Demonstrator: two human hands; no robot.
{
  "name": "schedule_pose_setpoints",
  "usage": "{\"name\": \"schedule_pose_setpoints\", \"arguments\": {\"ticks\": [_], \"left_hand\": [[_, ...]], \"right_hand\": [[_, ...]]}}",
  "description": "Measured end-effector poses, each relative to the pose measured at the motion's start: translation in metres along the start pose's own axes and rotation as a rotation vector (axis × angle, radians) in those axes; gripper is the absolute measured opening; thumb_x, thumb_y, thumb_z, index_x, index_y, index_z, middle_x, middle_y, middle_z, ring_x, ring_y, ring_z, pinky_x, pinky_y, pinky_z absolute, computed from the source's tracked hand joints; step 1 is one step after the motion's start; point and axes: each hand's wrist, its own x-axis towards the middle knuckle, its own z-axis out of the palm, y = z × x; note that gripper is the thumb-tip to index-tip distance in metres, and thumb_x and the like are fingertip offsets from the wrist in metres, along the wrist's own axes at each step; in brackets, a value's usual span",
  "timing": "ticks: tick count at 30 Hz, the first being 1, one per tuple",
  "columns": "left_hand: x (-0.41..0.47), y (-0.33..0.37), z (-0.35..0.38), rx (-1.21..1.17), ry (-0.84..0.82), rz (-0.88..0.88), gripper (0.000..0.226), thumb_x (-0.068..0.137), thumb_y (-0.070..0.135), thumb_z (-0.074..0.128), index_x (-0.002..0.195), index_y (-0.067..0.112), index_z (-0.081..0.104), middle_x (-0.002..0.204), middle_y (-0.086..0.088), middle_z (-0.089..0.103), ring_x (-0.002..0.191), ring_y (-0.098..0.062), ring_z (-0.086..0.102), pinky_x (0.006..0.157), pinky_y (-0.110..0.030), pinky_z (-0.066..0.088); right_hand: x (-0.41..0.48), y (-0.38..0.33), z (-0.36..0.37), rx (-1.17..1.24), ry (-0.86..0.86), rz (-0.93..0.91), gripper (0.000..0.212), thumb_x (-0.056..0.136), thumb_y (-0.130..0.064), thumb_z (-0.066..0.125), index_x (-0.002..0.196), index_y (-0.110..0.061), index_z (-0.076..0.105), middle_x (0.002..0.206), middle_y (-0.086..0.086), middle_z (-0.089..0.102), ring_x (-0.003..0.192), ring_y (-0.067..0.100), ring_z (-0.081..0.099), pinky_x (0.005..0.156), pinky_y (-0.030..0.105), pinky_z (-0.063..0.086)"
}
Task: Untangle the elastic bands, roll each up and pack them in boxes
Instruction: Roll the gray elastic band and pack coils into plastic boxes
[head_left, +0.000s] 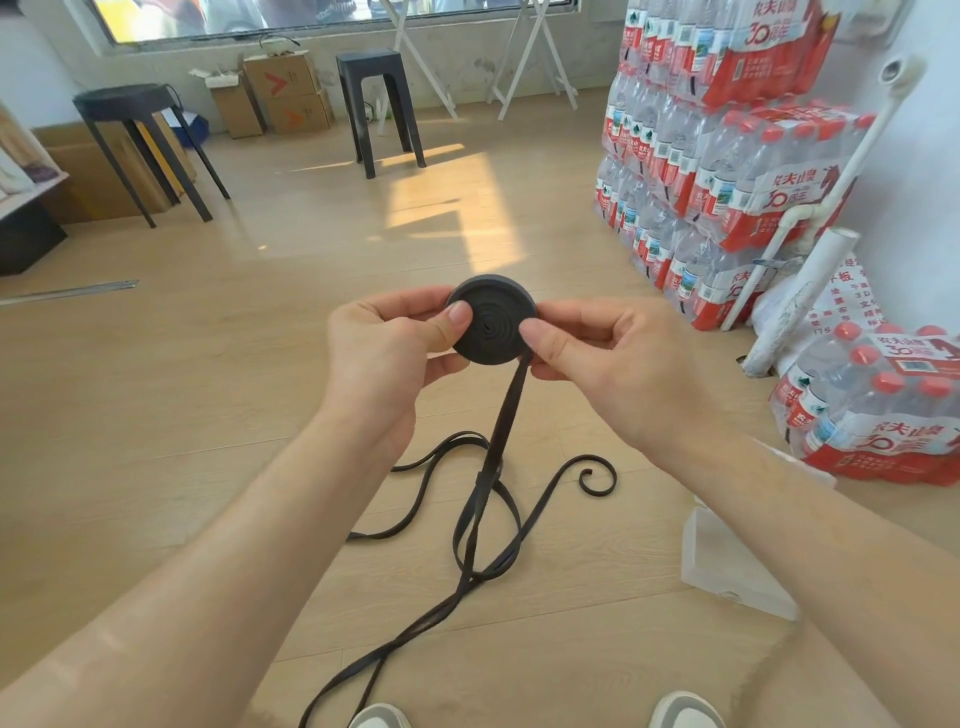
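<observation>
A black elastic band is wound into a flat round roll (491, 317) held up in front of me. My left hand (384, 348) pinches its left side, thumb on the face. My right hand (602, 358) pinches the right lower edge, where the loose band (506, 410) runs down from the roll. The rest of the band (483, 525) lies in loops on the wooden floor, with a curled end (589, 478) to the right. A clear plastic box (727, 561) lies on the floor under my right forearm.
Stacked packs of bottled water (727, 145) stand at the right, with one more pack (878, 405) and white tubes (795, 296) nearer. Two dark stools (140, 135) (382, 98) and cardboard boxes (291, 93) stand at the back. My shoes (685, 712) show at the bottom edge.
</observation>
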Motion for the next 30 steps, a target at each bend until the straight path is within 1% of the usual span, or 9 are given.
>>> {"name": "schedule_pose_setpoints", "arguments": {"ticks": [6, 12, 14, 17, 19, 21, 23, 25, 30], "left_hand": [[-0.003, -0.006, 0.005, -0.119, -0.067, -0.086, 0.017, 0.081, 0.001, 0.066, 0.098, 0.003, 0.068, 0.096, -0.014, 0.070, 0.083, -0.023, 0.070, 0.060, -0.025, 0.055], [-0.005, -0.006, 0.005, -0.073, -0.133, 0.038, 0.020, 0.079, 0.006, 0.071, 0.099, 0.007, 0.068, 0.091, -0.009, 0.073, 0.082, -0.021, 0.070, 0.063, -0.027, 0.054], [-0.008, -0.007, 0.008, 0.074, -0.096, 0.180, 0.030, 0.078, 0.012, 0.075, 0.105, 0.016, 0.063, 0.099, -0.003, 0.070, 0.086, -0.018, 0.069, 0.068, -0.028, 0.055], [-0.017, -0.011, 0.014, 0.459, -0.073, 0.472, 0.057, 0.067, 0.026, 0.084, 0.108, 0.032, 0.045, 0.111, 0.015, 0.055, 0.096, -0.003, 0.059, 0.076, -0.024, 0.053], [-0.024, -0.017, 0.021, 0.539, -0.127, 0.493, 0.075, 0.063, 0.027, 0.085, 0.118, 0.037, 0.035, 0.122, 0.018, 0.046, 0.103, 0.002, 0.054, 0.078, -0.025, 0.053], [-0.024, -0.021, 0.023, 0.515, -0.198, 0.379, 0.088, 0.068, 0.019, 0.083, 0.130, 0.040, 0.025, 0.128, 0.013, 0.049, 0.098, -0.003, 0.062, 0.077, -0.026, 0.056], [-0.019, -0.021, 0.019, 0.429, -0.319, 0.195, 0.084, 0.075, 0.010, 0.077, 0.132, 0.041, 0.023, 0.111, 0.004, 0.067, 0.081, -0.010, 0.070, 0.079, -0.032, 0.057], [-0.014, -0.018, 0.012, 0.405, -0.409, 0.169, 0.074, 0.081, 0.006, 0.071, 0.128, 0.043, 0.027, 0.083, -0.001, 0.073, 0.071, -0.016, 0.069, 0.082, -0.041, 0.055], [-0.012, -0.005, 0.003, 0.647, -0.401, 0.412, 0.070, 0.084, 0.014, 0.069, 0.139, 0.040, 0.034, 0.071, 0.003, 0.068, 0.070, -0.009, 0.062, 0.072, -0.016, 0.048]], "right_hand": [[0.004, -0.003, -0.004, 0.155, 0.047, 0.140, 0.012, 0.079, -0.003, 0.074, 0.089, -0.010, 0.073, 0.085, 0.012, 0.075, 0.079, 0.025, 0.073, 0.068, 0.030, 0.060], [0.006, -0.006, -0.008, 0.179, -0.009, 0.192, 0.021, 0.075, 0.000, 0.076, 0.095, -0.003, 0.072, 0.088, 0.015, 0.075, 0.079, 0.024, 0.073, 0.067, 0.029, 0.059], [0.008, -0.007, -0.009, 0.225, 0.010, 0.232, 0.022, 0.075, 0.001, 0.075, 0.096, 0.000, 0.070, 0.088, 0.017, 0.074, 0.075, 0.022, 0.073, 0.064, 0.027, 0.058], [0.011, -0.009, -0.009, 0.331, 0.041, 0.283, 0.029, 0.075, 0.001, 0.075, 0.102, 0.005, 0.065, 0.090, 0.021, 0.072, 0.070, 0.023, 0.071, 0.061, 0.027, 0.057], [0.011, -0.009, -0.010, 0.370, 0.053, 0.295, 0.034, 0.074, 0.001, 0.074, 0.105, 0.007, 0.063, 0.090, 0.022, 0.072, 0.069, 0.022, 0.069, 0.058, 0.025, 0.055], [0.011, -0.009, -0.011, 0.382, 0.052, 0.301, 0.032, 0.075, 0.001, 0.074, 0.105, 0.007, 0.064, 0.088, 0.020, 0.072, 0.070, 0.022, 0.070, 0.059, 0.025, 0.056], [0.011, -0.009, -0.013, 0.368, 0.046, 0.303, 0.028, 0.076, 0.001, 0.073, 0.102, 0.005, 0.065, 0.086, 0.018, 0.072, 0.072, 0.022, 0.070, 0.061, 0.025, 0.056], [0.012, -0.008, -0.017, 0.344, 0.042, 0.305, 0.024, 0.076, 0.001, 0.073, 0.099, 0.002, 0.066, 0.085, 0.017, 0.073, 0.072, 0.022, 0.070, 0.060, 0.025, 0.056], [0.013, -0.010, -0.024, 0.355, 0.034, 0.326, 0.024, 0.075, -0.001, 0.072, 0.098, 0.003, 0.067, 0.081, 0.015, 0.073, 0.068, 0.020, 0.070, 0.057, 0.022, 0.055]]}}
